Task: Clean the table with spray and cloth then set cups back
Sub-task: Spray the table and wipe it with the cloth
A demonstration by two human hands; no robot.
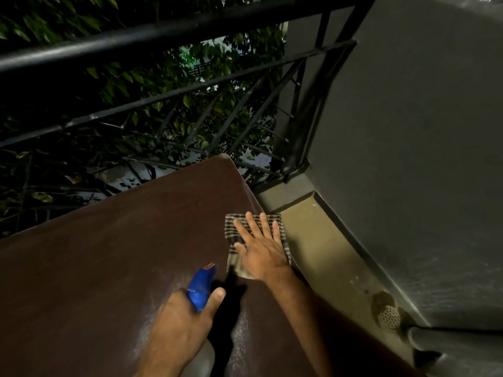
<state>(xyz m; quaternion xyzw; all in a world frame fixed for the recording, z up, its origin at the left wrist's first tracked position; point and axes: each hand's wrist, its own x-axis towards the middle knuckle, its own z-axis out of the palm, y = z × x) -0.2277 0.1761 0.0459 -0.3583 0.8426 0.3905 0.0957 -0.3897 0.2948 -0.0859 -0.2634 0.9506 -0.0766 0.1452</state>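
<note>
Wiping is under way: a brown-and-white checked cloth (255,240) is pressed flat on the dark brown, glossy table top (109,254) under the right hand (261,248), whose fingers are spread wide and grip nothing. A spray bottle with a blue trigger head (201,288) is held upright in the left hand (181,322), closed round its neck, above the near middle of the table. Faint streaks suggest that spray has been applied, but most of the surface appears not yet wiped. No cups are in view, so setting them back remains to be done. The cloth lies at the right edge, partly overhanging it; beyond is a drop to the tan floor (326,254). Open room lies to the left and far side, bounded by the black metal railing (163,34).
</note>
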